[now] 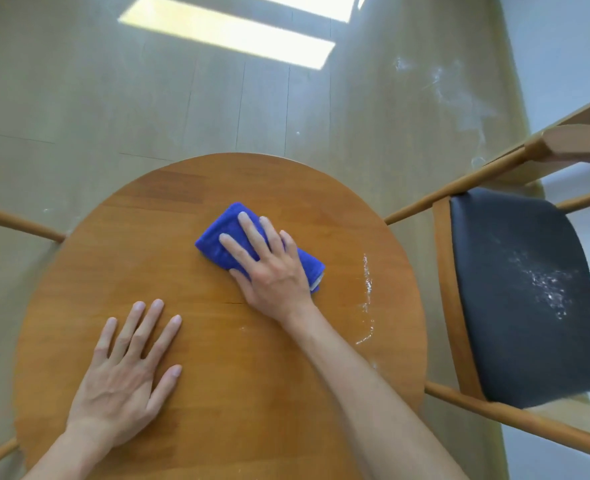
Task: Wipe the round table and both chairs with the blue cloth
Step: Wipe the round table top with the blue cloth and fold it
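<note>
The round wooden table (155, 237) fills the middle of the view. A folded blue cloth (217, 233) lies near its centre, and my right hand (269, 268) presses flat on top of it, fingers spread. My left hand (130, 372) rests palm down on the bare tabletop at the near left, holding nothing. A thin line of white powder (367, 292) runs along the table's right side. On the right stands a wooden chair with a dark padded seat (515, 306) dusted with white powder (546, 285).
Wooden table legs (20, 223) stick out at the left and lower left. The chair's curved backrest (584, 143) is at the upper right. The pale plank floor (217, 98) beyond the table carries white powder smears (452, 88) and a patch of sunlight.
</note>
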